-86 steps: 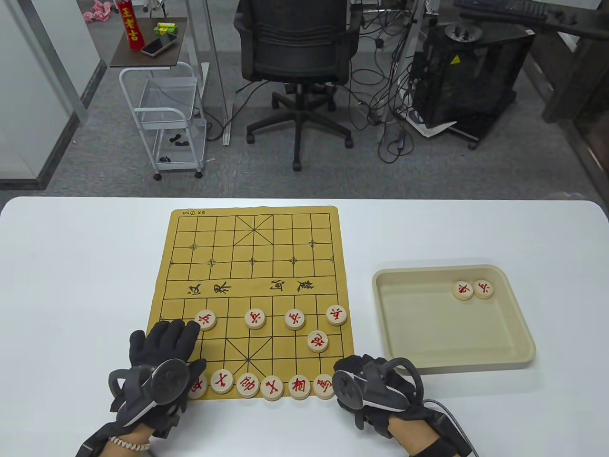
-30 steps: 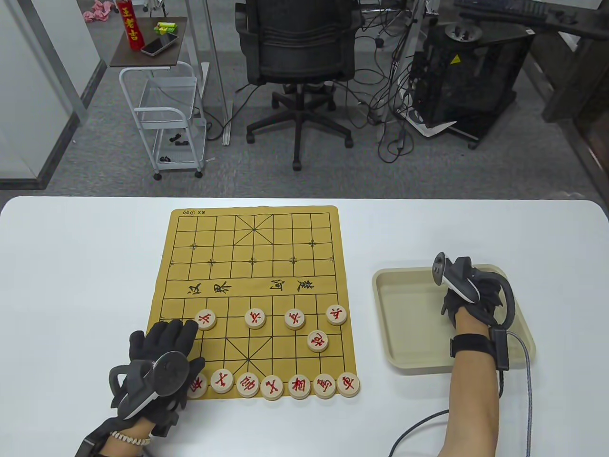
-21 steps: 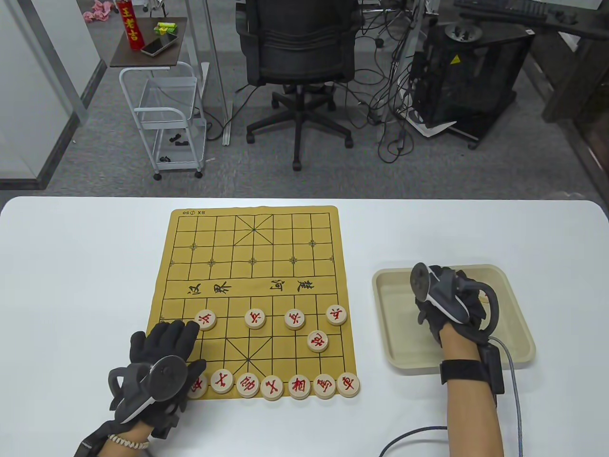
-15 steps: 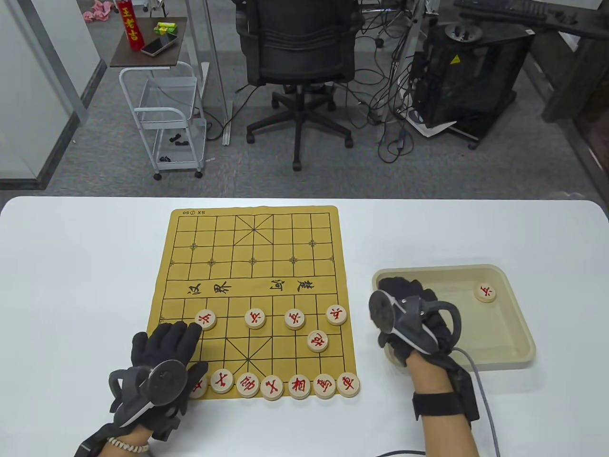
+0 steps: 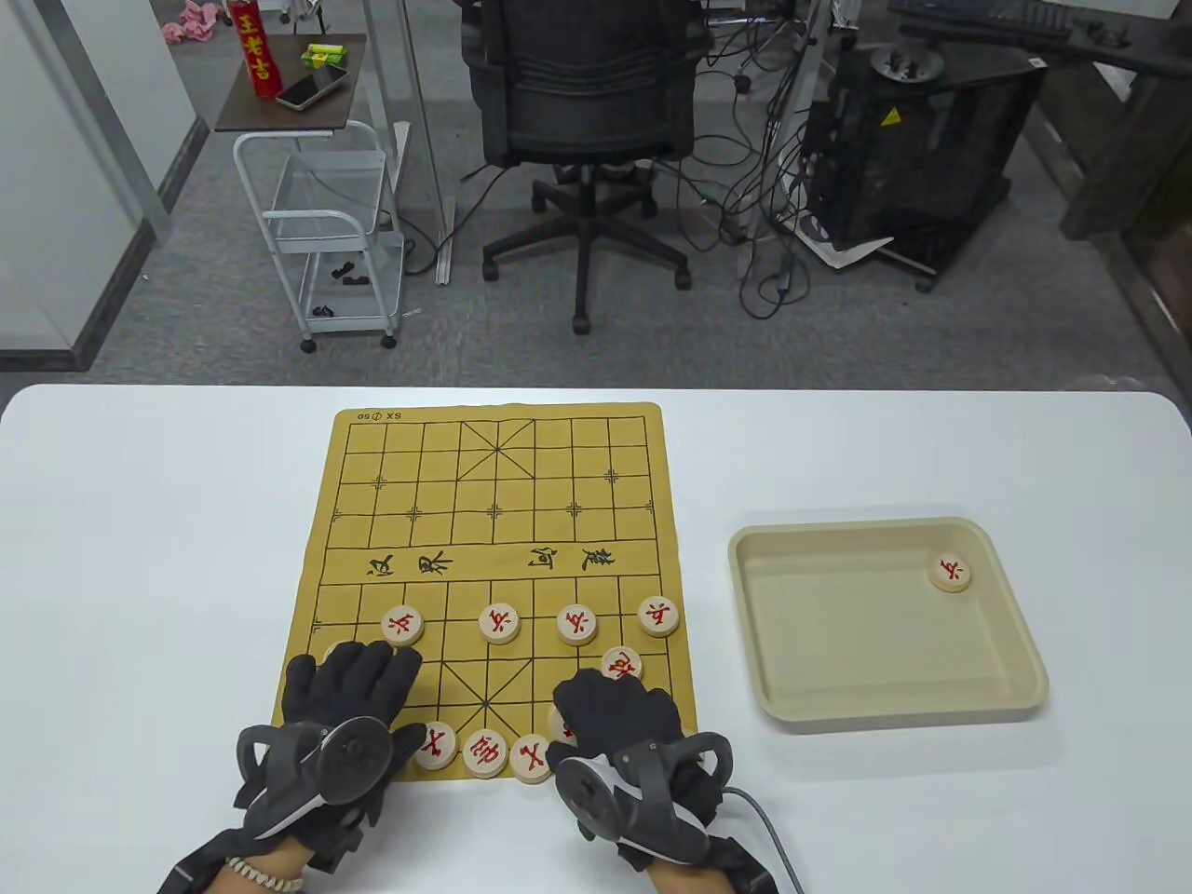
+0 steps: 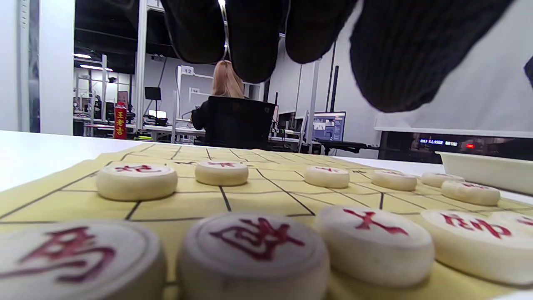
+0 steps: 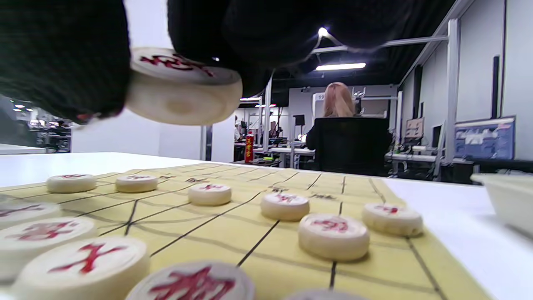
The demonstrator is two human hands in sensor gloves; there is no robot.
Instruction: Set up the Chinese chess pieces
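- The right hand (image 5: 619, 722) hovers over the near right part of the chess board (image 5: 484, 521), its fingers clamped on a held piece (image 7: 183, 85) with red lettering; the right wrist view shows this disc lifted clear of the board, pinched between gloved fingertips
- The left hand (image 5: 349, 703) lies over the near left corner of the board, fingers spread flat and apart, holding nothing; in the left wrist view its fingertips (image 6: 254, 37) hang above the pieces without touching them
- Along the board's near edge, three back-row pieces (image 5: 484, 752) show between the two hands, lying side by side; others in that row are hidden under the gloves
- Four soldier pieces (image 5: 499, 623) sit in a row further up the board, well spaced, and a cannon piece (image 5: 622, 664) lies just in front of the right hand's fingers
- Another disc peeks out at the left hand's fingertips, mostly hidden
- The beige tray (image 5: 885, 694) stands on the white desk (image 5: 140, 559) to the right of the board, with one last piece (image 5: 950, 573) near its far right corner
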